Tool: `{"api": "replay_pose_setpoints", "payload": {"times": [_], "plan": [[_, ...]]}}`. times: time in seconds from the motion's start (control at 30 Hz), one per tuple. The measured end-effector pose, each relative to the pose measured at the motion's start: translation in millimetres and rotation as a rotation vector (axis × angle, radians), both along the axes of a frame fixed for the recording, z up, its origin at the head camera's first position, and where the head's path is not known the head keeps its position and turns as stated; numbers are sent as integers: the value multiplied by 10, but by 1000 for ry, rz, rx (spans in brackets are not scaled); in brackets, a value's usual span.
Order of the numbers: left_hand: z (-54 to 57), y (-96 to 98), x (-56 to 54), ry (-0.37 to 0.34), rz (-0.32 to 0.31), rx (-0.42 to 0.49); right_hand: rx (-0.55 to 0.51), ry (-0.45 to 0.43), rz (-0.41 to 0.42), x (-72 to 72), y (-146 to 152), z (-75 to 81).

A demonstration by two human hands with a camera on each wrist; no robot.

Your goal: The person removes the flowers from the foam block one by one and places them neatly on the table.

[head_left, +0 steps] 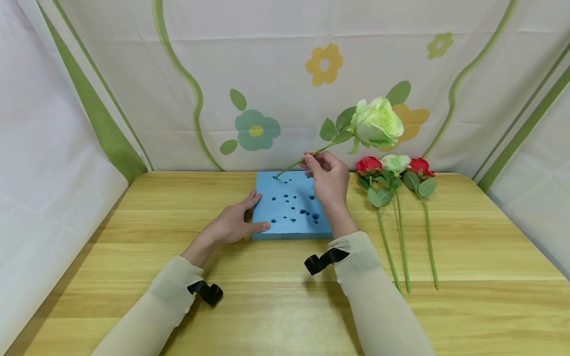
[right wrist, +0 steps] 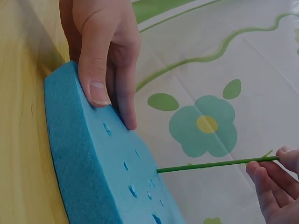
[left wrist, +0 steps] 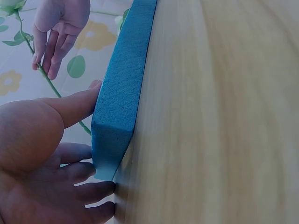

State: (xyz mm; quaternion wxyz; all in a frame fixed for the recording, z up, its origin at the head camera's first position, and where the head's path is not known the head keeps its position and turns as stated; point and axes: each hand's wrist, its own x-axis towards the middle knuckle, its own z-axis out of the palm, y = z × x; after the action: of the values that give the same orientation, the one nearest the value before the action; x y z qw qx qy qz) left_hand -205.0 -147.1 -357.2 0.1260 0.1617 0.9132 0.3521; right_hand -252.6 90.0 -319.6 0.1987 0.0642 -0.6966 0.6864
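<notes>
A blue foam block (head_left: 267, 212) with several holes in its top lies flat on the wooden table. My right hand (head_left: 330, 180) pinches the green stem of a pale green artificial rose (head_left: 376, 123) between thumb and fingers. The stem slants down to the left, its lower end at a hole near the block's far left corner; how deep it sits I cannot tell. My left hand (head_left: 233, 220) braces the block's left side, thumb on the top near the front corner and fingers spread along the edge. In the right wrist view the stem (right wrist: 210, 165) meets the foam surface.
Right of the block lie a red rose (head_left: 368, 165), a whitish-green rose (head_left: 395, 163) and another red rose (head_left: 421, 167), stems toward the front. A white curtain (head_left: 285, 89) with printed flowers hangs behind the table (head_left: 267, 306). Black wrist cameras sit on both sleeves.
</notes>
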Motion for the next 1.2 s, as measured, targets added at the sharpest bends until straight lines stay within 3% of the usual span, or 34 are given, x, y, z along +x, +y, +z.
{"api": "replay_pose_setpoints", "payload": {"times": [0.27,1.2], "plan": [[-5,-11,8,12,2,-4,40,38,-5,-11,-8,2],[2,-4,2,11,6,-11,-13,73,13,-78,113,15]]}}
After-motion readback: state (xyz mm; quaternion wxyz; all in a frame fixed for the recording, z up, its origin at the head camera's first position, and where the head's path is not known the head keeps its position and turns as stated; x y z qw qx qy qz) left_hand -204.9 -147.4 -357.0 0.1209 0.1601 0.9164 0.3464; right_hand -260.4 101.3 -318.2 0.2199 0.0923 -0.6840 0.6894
